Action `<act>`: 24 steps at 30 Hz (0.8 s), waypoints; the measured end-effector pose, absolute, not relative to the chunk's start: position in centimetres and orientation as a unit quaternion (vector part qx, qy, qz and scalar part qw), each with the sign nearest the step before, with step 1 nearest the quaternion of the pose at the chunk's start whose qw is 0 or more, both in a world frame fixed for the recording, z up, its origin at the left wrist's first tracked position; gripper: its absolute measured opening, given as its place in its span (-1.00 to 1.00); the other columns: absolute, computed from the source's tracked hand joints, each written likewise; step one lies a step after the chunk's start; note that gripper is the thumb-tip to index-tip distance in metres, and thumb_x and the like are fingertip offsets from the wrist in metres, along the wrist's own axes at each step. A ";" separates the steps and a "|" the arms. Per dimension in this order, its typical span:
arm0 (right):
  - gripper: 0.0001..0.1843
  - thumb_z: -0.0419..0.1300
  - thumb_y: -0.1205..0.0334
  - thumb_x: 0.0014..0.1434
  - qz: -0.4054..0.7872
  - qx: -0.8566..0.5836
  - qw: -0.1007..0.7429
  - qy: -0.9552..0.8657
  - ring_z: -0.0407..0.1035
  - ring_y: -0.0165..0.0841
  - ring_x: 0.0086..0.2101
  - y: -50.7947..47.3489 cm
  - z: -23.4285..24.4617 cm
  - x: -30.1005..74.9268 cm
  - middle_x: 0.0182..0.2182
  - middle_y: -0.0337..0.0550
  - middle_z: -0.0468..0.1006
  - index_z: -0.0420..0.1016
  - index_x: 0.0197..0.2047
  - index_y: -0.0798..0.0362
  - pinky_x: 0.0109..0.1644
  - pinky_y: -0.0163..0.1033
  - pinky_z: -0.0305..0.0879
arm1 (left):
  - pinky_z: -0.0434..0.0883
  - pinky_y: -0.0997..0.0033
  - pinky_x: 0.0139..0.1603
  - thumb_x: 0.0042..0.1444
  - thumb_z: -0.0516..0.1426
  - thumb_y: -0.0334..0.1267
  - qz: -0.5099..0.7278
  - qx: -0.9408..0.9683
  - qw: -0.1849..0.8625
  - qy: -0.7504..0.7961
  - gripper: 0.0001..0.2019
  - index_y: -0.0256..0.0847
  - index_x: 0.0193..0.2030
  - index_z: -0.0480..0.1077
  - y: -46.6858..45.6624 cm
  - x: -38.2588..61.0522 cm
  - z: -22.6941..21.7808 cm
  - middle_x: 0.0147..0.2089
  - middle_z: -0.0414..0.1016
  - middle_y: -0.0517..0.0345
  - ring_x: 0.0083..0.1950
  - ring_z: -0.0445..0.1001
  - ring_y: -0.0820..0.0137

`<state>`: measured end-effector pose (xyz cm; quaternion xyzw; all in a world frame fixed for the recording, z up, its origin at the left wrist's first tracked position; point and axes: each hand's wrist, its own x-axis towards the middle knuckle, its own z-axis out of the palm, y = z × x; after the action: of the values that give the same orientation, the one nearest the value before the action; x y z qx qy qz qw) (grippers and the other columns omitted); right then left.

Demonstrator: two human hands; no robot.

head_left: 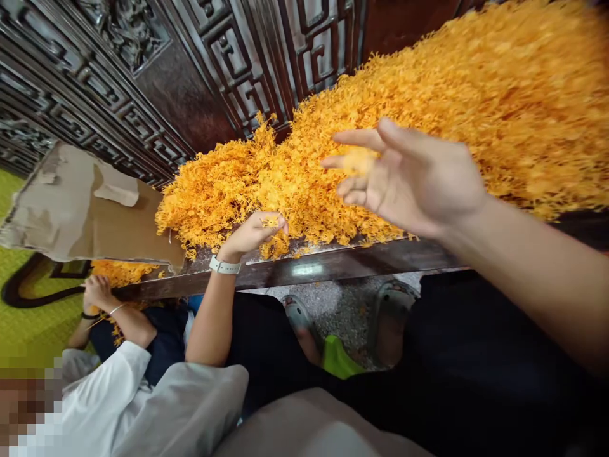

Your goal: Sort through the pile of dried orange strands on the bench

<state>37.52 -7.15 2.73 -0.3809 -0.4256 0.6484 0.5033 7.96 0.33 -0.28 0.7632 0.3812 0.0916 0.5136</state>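
Observation:
My left hand (258, 232), with a pale watch on its wrist, is closed at the near edge of a long heap of orange artificial flower pieces (223, 184). A small orange flower piece (271, 222) shows at its curled fingers. Over the heap, farther right, my right hand (413, 174) is raised with the palm partly turned up and its fingers apart, slightly blurred. A smeared orange flower piece (358, 163) appears by those fingers; whether it is gripped or loose I cannot make out.
The heap lies on a dark wooden bench (304, 270) against a carved wooden back (228, 57). Torn cardboard (95, 203) stands at the left end. Beyond it, a co-worker's hands (98, 293) are near more orange pieces. Below are sandalled feet (304, 320) and a green object (339, 358).

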 end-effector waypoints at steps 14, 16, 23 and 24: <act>-0.64 0.40 -0.03 0.23 0.550 -0.459 0.512 -0.474 0.09 -0.44 -0.55 -7.8 -0.9 33.6 -0.55 -0.32 0.24 0.34 -0.30 -0.04 -0.48 -0.25 0.00 | 0.46 0.33 -0.12 0.33 0.09 -0.30 0.038 0.835 0.484 0.259 -0.79 -0.21 -0.34 0.47 -1.4 11.3 -1.8 -0.31 0.58 0.10 -0.26 0.50 0.38; -0.66 0.36 0.04 0.26 0.502 -0.459 0.546 -0.489 0.05 -0.43 -0.53 -7.5 -0.2 34.3 -0.56 -0.33 0.19 0.28 -0.35 -0.04 -0.44 -0.25 -0.01 | 0.39 0.37 -0.24 0.36 0.08 -0.25 0.066 0.840 0.465 0.271 -0.74 -0.20 -0.38 0.42 -0.7 10.9 -1.5 -0.41 0.47 0.16 -0.35 0.40 0.42; -0.84 0.15 0.40 0.28 0.277 -0.332 0.301 -0.850 0.27 -0.28 -0.36 -11.2 1.6 32.3 -0.43 -0.15 0.47 0.43 -0.33 -0.02 -0.34 -0.15 0.02 | 0.26 0.36 -0.28 0.22 0.10 -0.40 0.143 0.869 0.320 0.348 -0.82 -0.19 -0.43 0.38 1.6 10.4 -2.0 -0.44 0.39 0.20 -0.36 0.34 0.41; -0.83 0.14 0.41 0.29 0.248 -0.271 0.251 -0.896 0.28 -0.28 -0.38 -12.8 1.6 31.1 -0.43 -0.15 0.51 0.45 -0.31 -0.02 -0.36 -0.15 -0.02 | 0.26 0.34 -0.27 0.20 0.11 -0.43 0.165 0.863 0.277 0.389 -0.83 -0.19 -0.43 0.38 2.2 10.0 -2.4 -0.44 0.38 0.20 -0.36 0.34 0.40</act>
<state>31.14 -12.84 1.56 -0.2706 -0.8955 0.2483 0.2512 9.96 2.21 -2.40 0.8632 0.3885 0.1653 0.2768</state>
